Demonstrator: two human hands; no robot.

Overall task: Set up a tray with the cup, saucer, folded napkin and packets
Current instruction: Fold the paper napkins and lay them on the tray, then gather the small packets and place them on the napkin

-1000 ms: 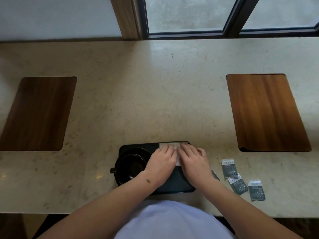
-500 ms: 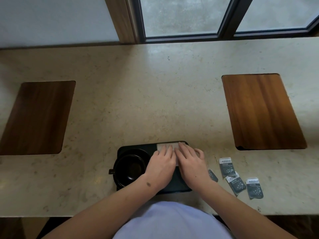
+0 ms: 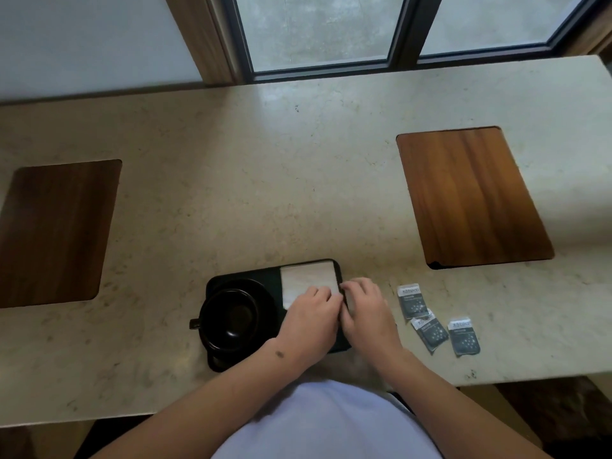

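Observation:
A black tray (image 3: 270, 272) lies near the counter's front edge. On its left half a black cup (image 3: 229, 321) stands on a black saucer (image 3: 269, 301), handle pointing left. A white folded napkin (image 3: 306, 279) lies on the tray's right half. My left hand (image 3: 309, 323) rests flat on the napkin's near part. My right hand (image 3: 366, 309) sits over the tray's right edge, its fingertips touching the napkin's right side. Three dark packets (image 3: 429, 329) lie on the counter to the right of the tray.
Two wooden inlay panels are set in the stone counter, one at the left (image 3: 53, 230) and one at the right (image 3: 470, 197). A window frame (image 3: 407, 31) runs behind the counter's far edge. My torso is against the front edge.
Both hands have slid back toward me along the napkin, uncovering most of it. My right hand has shifted to the tray's right edge. The camera view has tilted slightly.

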